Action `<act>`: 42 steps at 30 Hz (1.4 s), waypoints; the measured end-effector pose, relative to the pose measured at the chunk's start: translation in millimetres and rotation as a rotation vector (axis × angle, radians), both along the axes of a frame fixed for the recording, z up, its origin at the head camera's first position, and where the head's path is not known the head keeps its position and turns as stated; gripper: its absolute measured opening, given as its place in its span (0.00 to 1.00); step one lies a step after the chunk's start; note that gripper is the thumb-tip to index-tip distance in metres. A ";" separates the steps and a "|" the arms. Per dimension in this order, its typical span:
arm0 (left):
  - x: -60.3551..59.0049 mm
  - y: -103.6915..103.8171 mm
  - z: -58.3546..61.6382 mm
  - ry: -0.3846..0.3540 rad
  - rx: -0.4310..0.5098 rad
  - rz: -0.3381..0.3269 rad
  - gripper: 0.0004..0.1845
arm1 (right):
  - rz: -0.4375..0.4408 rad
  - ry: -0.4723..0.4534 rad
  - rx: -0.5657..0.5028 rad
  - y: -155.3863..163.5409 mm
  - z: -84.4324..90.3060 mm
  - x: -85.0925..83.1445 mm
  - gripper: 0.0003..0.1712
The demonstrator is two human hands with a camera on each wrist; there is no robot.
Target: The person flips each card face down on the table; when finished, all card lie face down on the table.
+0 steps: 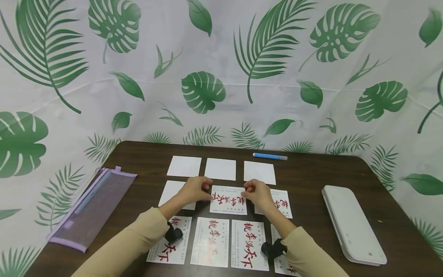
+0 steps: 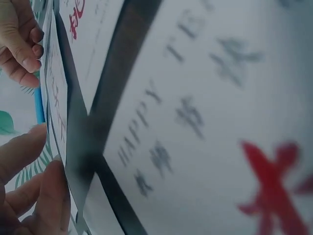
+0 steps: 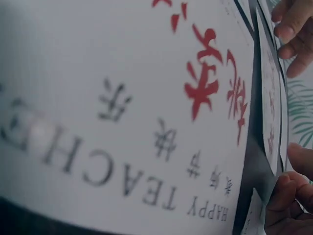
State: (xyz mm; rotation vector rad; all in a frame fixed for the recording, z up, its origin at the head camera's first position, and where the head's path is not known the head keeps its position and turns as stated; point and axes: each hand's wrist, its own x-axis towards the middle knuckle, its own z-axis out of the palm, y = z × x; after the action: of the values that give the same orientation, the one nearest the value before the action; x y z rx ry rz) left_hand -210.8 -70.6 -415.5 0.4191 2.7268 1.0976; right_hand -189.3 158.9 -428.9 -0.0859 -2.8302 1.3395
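A printed card (image 1: 228,201) with red characters lies in the middle row of a grid of cards on the dark table (image 1: 311,181). My left hand (image 1: 207,189) pinches its left edge with curled fingers. At the card's upper right corner my right hand (image 1: 250,189) pinches it the same way. In the left wrist view my left fingers (image 2: 46,181) meet the card's edge (image 2: 55,112), with the other hand (image 2: 22,44) beyond. The right wrist view shows my right fingers (image 3: 288,196) at the same card (image 3: 270,112).
Three blank white cards (image 1: 220,169) form the far row, and another blank one (image 1: 170,192) lies left of my left hand. Several printed cards (image 1: 247,244) fill the near row. A blue pen (image 1: 270,156), a white laminator (image 1: 353,223) and a purple mesh pouch (image 1: 91,207) lie around the grid.
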 end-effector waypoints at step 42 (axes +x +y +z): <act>3.2 8.3 5.7 -0.218 0.557 0.110 0.16 | -0.028 -0.042 -0.459 8.1 1.0 -1.4 0.12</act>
State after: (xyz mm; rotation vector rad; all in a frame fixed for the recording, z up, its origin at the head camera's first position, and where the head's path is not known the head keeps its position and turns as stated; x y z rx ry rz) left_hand -207.6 -62.3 -409.8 0.2013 2.2488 1.8157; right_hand -190.7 166.9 -427.9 -0.1564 -2.4800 1.9694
